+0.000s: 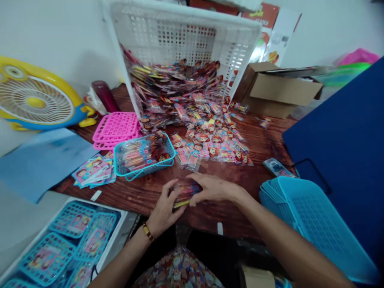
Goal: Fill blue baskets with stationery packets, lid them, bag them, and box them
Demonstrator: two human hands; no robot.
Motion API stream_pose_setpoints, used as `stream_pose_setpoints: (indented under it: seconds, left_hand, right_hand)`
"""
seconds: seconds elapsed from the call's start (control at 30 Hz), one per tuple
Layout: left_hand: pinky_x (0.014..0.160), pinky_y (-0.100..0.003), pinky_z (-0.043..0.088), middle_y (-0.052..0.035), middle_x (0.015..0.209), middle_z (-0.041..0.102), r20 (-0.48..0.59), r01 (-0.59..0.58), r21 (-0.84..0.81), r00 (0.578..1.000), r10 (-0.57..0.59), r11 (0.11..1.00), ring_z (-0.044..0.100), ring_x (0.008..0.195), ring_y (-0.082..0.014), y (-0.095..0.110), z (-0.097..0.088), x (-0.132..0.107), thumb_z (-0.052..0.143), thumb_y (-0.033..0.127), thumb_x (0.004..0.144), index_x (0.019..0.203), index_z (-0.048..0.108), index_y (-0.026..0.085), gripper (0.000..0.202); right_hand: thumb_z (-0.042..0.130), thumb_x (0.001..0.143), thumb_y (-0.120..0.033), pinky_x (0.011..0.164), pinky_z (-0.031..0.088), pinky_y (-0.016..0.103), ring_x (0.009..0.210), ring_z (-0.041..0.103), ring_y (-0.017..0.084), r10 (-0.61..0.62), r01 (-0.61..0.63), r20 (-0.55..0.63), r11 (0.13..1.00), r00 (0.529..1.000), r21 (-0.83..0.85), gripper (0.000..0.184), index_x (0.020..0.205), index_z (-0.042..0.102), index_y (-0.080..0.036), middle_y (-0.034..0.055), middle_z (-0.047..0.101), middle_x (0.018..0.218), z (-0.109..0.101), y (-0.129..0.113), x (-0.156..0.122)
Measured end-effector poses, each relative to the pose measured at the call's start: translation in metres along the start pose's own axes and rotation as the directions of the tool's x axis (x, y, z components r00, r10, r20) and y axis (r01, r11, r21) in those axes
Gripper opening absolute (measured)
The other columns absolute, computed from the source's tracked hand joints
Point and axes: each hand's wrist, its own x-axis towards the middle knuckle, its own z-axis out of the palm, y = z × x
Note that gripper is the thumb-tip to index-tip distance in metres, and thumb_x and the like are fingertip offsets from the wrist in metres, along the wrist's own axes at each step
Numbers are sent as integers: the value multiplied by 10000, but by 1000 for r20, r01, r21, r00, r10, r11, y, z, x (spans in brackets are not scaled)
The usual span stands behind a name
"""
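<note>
Between my two hands, just above the front of the wooden table, is a small stack of plastic-wrapped packets (186, 191), blurred by motion. My left hand (164, 205), with a bracelet on its wrist, grips the stack's left side. On the right end, my right hand (208, 188) closes its fingers round the same stack. Behind and to the left stands a blue basket (144, 170) filled with similar wrapped packets. Beyond my hands lies a loose spread of packets (210, 140) printed with a red-haired cartoon figure, spilling from a tipped white crate (186, 12).
Pink basket lids (115, 128) and printed cards (94, 170) lie at left, near a yellow fan (36, 96). A bin of lidded blue baskets (70, 220) sits lower left. Nested blue baskets (318, 224) stand at right beside a dark blue panel (342, 132). A cardboard box (270, 94) stands behind.
</note>
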Motion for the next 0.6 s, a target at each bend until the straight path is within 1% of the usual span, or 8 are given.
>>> stream_pose_setpoints:
  seconds: [0.03,0.1,0.17,0.23,0.37,0.43,0.53,0.6]
  left_hand:
    - [1136,-452,378,-130,1481,244,-15,10,-15,1000,-11,1000,331,1397,-265,0,0,1,618,177,840,1342,382,236,558]
    - [1135,-453,375,-152,1500,210,-29,42,-36,999,-43,998,309,1408,-277,-1,-1,3,651,188,810,1439,253,227,745]
    - [1120,-452,388,-152,1476,271,34,72,-56,997,-70,996,358,1374,-273,-2,-3,8,657,192,802,1484,178,232,835]
    - [1084,-440,421,-123,1371,407,116,75,-84,991,-65,994,456,1279,-248,-3,-3,11,642,187,812,1460,243,241,763]
    - [1011,-430,470,-92,1211,504,141,64,-101,989,-50,993,526,1150,-228,2,2,10,631,184,820,1323,394,223,557]
    - [1003,-429,476,-100,1220,512,144,44,-76,989,-32,996,530,1154,-229,9,-4,9,625,217,842,1318,406,222,524]
    - [1058,-473,427,-134,1350,481,90,-43,78,995,36,996,474,1263,-270,12,-39,13,643,312,856,1383,404,234,585]
    - [1106,-511,361,-128,1384,485,-89,-20,217,995,41,976,438,1309,-285,0,-80,26,622,351,877,1364,459,229,528]
  right_hand:
    - [709,769,-530,930,448,379,1149,572,282,4,-5,-30,999,1000,-48,675,1308,480,-195,116,589,1268,6,-1,-3]
    - [692,809,-384,931,444,395,1162,563,289,9,-22,-83,987,997,-158,544,1271,488,-183,126,583,1252,17,-5,-6]
    - [635,832,-271,881,464,390,1113,588,281,27,-50,-98,969,995,-243,387,1187,515,-176,123,592,1205,25,-10,-8]
    - [651,800,-266,849,476,397,1049,615,283,53,-75,-82,952,995,-298,379,1141,517,-171,121,596,1180,28,-15,-6]
    - [781,665,-313,929,438,465,1095,593,333,43,-70,-79,922,996,-381,648,1213,471,-158,160,573,1245,34,-19,3]
    - [724,709,-263,936,428,452,1099,592,328,27,-66,-103,915,994,-399,549,1192,487,-152,164,606,1208,38,-19,6]
    - [636,737,-230,910,429,413,1033,627,302,65,-102,-116,934,991,-344,366,1084,533,-177,128,661,1118,41,-15,6]
    - [628,723,-252,849,442,384,979,648,292,133,-164,-131,952,982,-259,332,1038,539,-198,103,683,1065,38,-11,3]
